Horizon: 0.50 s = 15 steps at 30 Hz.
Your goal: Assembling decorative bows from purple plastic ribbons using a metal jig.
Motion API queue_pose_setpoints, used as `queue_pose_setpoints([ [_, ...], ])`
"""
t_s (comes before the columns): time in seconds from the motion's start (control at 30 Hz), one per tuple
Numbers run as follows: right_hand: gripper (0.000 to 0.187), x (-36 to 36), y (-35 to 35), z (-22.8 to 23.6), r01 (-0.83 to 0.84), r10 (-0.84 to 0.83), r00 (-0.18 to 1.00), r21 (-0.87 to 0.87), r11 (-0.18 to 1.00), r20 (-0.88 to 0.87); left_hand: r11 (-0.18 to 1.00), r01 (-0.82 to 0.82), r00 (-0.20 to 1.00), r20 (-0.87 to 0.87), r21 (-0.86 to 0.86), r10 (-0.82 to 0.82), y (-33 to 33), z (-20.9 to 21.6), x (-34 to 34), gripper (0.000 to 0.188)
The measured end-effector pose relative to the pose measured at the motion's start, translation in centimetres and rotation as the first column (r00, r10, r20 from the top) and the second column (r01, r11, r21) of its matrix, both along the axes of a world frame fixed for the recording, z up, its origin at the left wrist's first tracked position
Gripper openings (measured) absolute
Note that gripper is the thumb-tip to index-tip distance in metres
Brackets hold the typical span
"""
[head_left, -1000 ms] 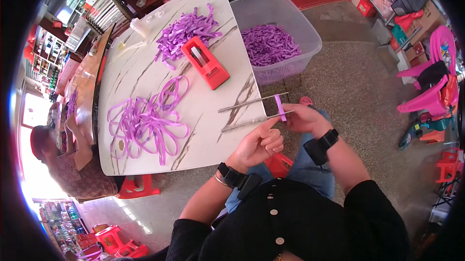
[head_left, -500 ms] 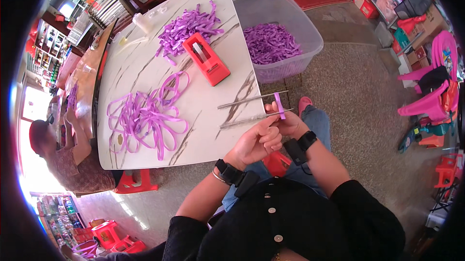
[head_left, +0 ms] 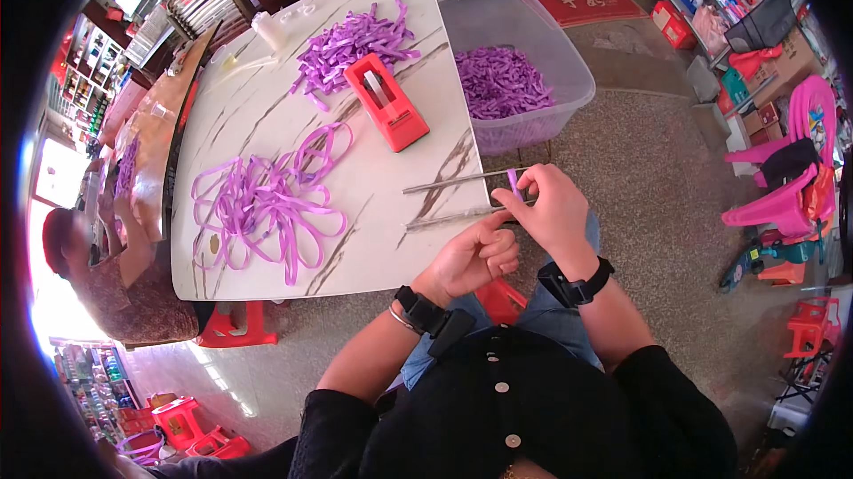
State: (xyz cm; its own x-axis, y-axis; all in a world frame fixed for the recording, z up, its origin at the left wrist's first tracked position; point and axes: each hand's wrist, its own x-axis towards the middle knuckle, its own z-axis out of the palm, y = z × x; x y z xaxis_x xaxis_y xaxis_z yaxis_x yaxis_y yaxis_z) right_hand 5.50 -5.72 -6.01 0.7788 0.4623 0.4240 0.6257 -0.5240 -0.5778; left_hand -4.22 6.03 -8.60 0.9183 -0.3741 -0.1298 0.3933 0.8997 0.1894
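Note:
Two thin metal rods (head_left: 449, 183) reach past the table's right edge, with a short piece of purple ribbon (head_left: 513, 181) around their outer ends. My right hand (head_left: 558, 212) is closed over the rod ends, thumb and fingers pinching at the ribbon and hiding part of it. Close beside it on the left, my left hand (head_left: 478, 257) has curled fingers, its index finger reaching to the nearer rod by the right thumb. Whether anything is in its fingertips is hidden. Long loops of purple ribbon (head_left: 258, 212) lie on the marbled table (head_left: 373, 239).
A red tape dispenser (head_left: 404, 123) stands beside a pile of short purple ribbon pieces (head_left: 351, 48). Past the table edge is a clear plastic bin (head_left: 569, 79) full of similar pieces. Another person (head_left: 124, 292) sits at the left. Pink chairs (head_left: 782, 195) stand at the right.
My right hand has come up from beneath the rods to over their ends, now covering part of the ribbon. My left hand has stayed nearly in place.

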Motion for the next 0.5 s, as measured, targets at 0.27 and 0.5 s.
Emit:
queue_pose_setpoints([
  [0.27, 0.019, 1.1, -0.8, -1.8, 0.022, 0.012, 0.944, 0.099, 0.995, -0.331, 0.998, -0.004, 1.0, 0.008, 0.058, 0.004, -0.1, 0.1, 0.0, 0.04],
  [0.5, 0.025, 3.4, -2.0, -4.1, -0.019, 0.25, 0.662, 0.317, 0.948, -0.706, 0.998, -0.022, 0.999, -0.024, 0.061, 0.024, -0.2, 0.2, 0.0, 0.039],
])
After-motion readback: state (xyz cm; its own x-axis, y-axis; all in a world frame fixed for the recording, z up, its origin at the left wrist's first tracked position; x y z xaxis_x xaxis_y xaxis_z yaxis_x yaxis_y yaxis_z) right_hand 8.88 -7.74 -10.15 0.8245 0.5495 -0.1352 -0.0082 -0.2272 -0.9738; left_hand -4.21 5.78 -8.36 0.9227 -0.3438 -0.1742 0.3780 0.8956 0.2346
